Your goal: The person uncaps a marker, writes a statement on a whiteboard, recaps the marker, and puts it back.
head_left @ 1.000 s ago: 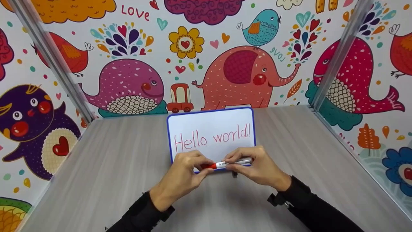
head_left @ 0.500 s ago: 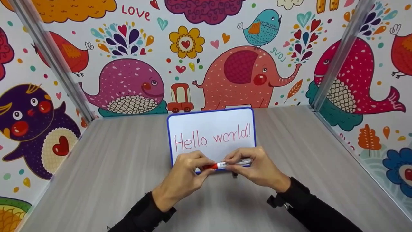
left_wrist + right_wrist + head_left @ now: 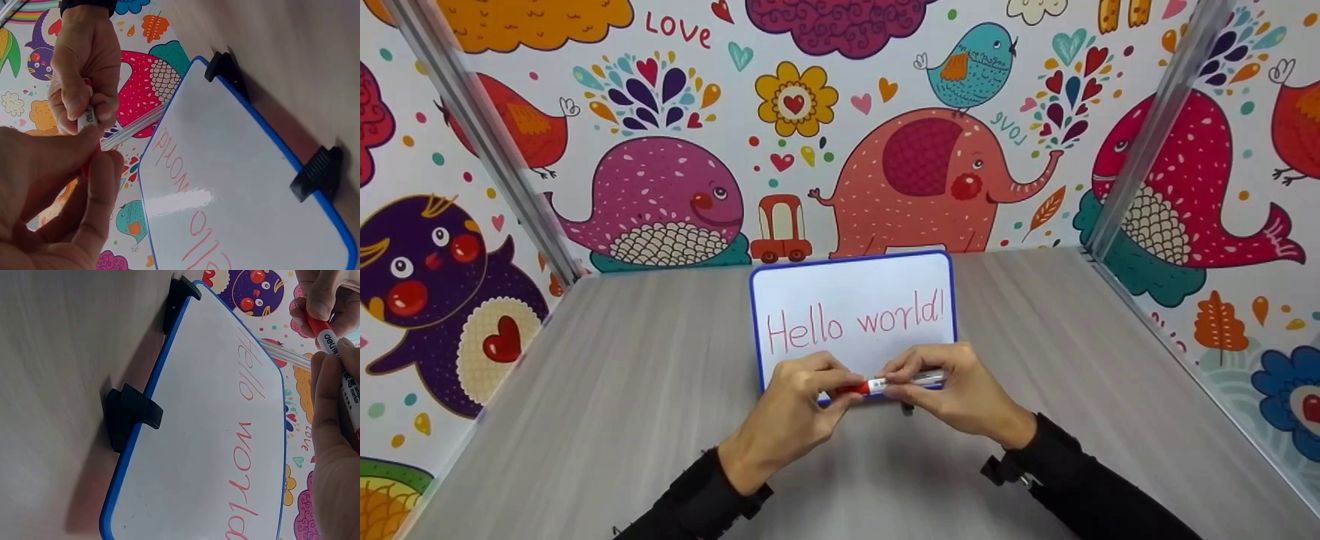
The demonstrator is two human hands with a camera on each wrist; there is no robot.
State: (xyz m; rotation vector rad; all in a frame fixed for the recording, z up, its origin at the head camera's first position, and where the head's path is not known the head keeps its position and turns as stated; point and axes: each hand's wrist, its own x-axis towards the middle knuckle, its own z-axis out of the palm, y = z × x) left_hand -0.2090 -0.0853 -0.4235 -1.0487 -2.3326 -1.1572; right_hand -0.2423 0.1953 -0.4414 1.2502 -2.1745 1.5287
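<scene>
Both hands hold one whiteboard marker (image 3: 877, 385) lengthwise between them, in front of the board's lower part. My left hand (image 3: 791, 401) pinches its red cap end (image 3: 319, 325) between thumb and fingers. With thumb and fingertips, my right hand (image 3: 960, 390) grips the white barrel (image 3: 350, 385). The cap sits against the barrel, with no gap visible. Behind the hands stands a blue-framed whiteboard (image 3: 847, 289), leaning back, with "Hello world!" (image 3: 855, 322) written on it in red. The hands cover part of its lower edge in the head view.
Black clips (image 3: 135, 416) (image 3: 318, 173) grip the whiteboard's lower edge and rest on the wood-grain table (image 3: 660, 337). Walls printed with cartoon animals (image 3: 675, 195) enclose the table at the back and sides. Metal posts (image 3: 1144, 142) stand at the corners.
Both hands keep their hold on the marker. The left hand has shifted very slightly to the right; the board stays in place.
</scene>
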